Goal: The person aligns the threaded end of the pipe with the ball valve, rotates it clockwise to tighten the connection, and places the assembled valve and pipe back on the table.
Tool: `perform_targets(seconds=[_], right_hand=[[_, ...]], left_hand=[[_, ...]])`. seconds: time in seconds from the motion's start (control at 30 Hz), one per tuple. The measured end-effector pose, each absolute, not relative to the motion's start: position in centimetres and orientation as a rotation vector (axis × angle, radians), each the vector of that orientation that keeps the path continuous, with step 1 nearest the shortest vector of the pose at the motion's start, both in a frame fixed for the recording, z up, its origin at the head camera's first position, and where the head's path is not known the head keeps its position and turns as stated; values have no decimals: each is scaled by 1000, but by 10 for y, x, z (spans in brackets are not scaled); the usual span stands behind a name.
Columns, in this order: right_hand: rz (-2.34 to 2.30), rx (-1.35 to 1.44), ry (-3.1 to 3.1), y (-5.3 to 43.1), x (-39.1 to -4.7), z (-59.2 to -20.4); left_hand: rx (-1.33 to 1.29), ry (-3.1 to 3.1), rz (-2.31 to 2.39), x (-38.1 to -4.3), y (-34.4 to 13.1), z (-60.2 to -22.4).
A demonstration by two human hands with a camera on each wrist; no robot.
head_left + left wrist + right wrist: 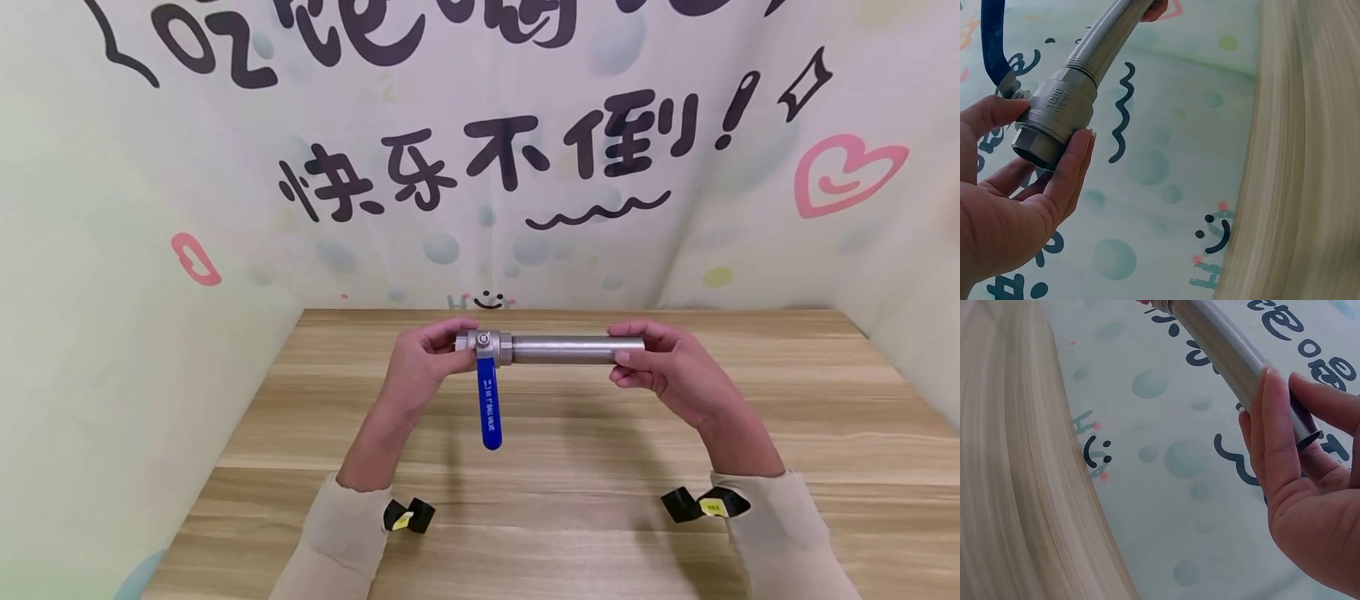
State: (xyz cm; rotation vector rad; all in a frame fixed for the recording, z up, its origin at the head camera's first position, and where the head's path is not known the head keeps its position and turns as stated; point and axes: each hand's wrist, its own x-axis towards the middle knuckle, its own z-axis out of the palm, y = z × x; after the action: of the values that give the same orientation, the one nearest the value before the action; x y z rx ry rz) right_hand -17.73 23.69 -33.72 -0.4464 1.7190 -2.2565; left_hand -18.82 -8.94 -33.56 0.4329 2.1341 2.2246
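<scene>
A pale printed backdrop (405, 262) with black Chinese lettering (509, 167) rises behind a wood-grain table (525, 542), along its far edge. Above the table, toward that edge and roughly midway between the 2 side edges, a steel-coloured ball valve (484, 343) and a straight metal pipe (562, 349) are held level, end to end. The left hand (420, 367) grips the valve between thumb and fingers near its open end; the right hand (678, 371) pinches the pipe near its free end. The blue lever handle (489, 408) (lettered "BALL VALVE") points toward the near edge. Some pipe threads (1083, 66) show beside the valve, so the step in hand looks like screwing 2 parts together or apart; which, I cannot tell. Next probably calls for a steady left grip while the right hand turns the pipe in line.
</scene>
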Motion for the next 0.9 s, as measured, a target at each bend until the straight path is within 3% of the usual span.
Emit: perform_targets(seconds=[0.9], right_hand=[[-2255, -452, 1741, 238, -176, -339]], left_hand=[[435, 2126, 2223, -187, -89, -336]])
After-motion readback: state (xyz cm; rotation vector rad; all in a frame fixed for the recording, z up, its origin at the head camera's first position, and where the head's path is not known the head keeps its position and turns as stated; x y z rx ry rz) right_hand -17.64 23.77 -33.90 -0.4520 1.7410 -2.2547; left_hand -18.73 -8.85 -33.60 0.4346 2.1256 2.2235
